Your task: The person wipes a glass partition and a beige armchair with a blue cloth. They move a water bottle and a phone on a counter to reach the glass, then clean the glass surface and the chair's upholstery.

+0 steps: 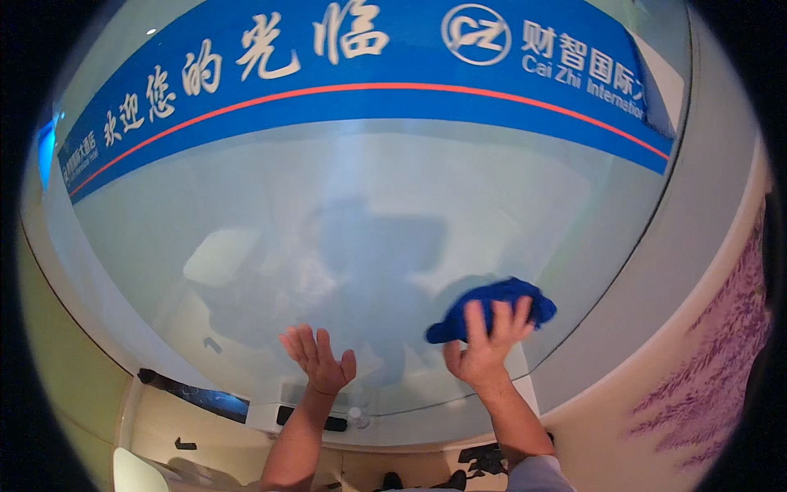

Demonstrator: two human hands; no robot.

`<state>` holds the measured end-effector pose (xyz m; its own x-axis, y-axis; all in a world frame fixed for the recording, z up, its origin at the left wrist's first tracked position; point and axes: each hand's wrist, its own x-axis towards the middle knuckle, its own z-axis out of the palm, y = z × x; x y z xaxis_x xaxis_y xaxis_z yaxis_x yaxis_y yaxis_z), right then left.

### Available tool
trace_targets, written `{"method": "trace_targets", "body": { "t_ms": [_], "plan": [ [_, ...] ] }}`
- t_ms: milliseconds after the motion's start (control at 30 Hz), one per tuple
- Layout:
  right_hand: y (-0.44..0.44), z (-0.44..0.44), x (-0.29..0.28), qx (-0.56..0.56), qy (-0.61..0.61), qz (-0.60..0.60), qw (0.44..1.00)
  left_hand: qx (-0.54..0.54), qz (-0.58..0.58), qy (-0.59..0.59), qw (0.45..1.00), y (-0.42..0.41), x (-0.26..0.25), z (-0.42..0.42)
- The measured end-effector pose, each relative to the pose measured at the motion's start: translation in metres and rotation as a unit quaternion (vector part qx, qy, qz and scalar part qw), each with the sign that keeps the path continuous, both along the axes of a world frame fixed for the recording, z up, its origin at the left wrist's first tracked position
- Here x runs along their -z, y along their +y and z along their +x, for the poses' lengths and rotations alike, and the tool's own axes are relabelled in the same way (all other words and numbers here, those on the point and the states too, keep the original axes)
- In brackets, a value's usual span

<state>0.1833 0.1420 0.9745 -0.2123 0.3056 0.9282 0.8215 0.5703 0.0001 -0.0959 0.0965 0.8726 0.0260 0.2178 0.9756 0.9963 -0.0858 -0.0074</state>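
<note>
A large smooth pane (184,178), apparently glass, fills most of the view in front of me and carries a soft shadow and faint reflections. My right hand (489,344) presses a crumpled blue cloth (467,313) flat against its lower right part, fingers spread over the fabric. Well to the left, my left hand (320,363) is raised with its palm toward the pane and fingers apart. Nothing is in it; whether it touches the surface I cannot tell. A blue banner (406,104) with white writing and a red stripe crosses the top of the pane.
Below my left hand, a black oblong object (313,419) and a small clear container (358,418) sit on the low ledge (418,430). Dark scraps (486,458) lie near my right forearm. A wall with purple flower print (707,344) curves along the right; a pale rounded panel (138,470) stands lower left.
</note>
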Motion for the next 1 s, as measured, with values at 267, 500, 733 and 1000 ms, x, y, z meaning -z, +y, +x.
{"method": "trace_targets", "body": {
  "t_ms": [267,500,733,1000],
  "plan": [
    [0.02,0.027,-0.112,0.007,-0.01,0.102,0.995,-0.006,-0.001,0.003,1.0,-0.002,-0.005,-0.004],
    [0.043,0.079,-0.047,0.063,0.143,0.121,0.98,-0.028,-0.019,-0.001,0.999,-0.011,0.007,-0.008],
    [0.014,0.056,0.11,0.055,0.15,-0.032,0.987,-0.017,0.011,-0.001,1.0,0.001,0.013,-0.005],
    [-0.06,0.007,0.129,-0.007,0.018,-0.185,0.983,0.007,0.01,-0.019,1.0,-0.005,-0.007,-0.004]
  ]
}}
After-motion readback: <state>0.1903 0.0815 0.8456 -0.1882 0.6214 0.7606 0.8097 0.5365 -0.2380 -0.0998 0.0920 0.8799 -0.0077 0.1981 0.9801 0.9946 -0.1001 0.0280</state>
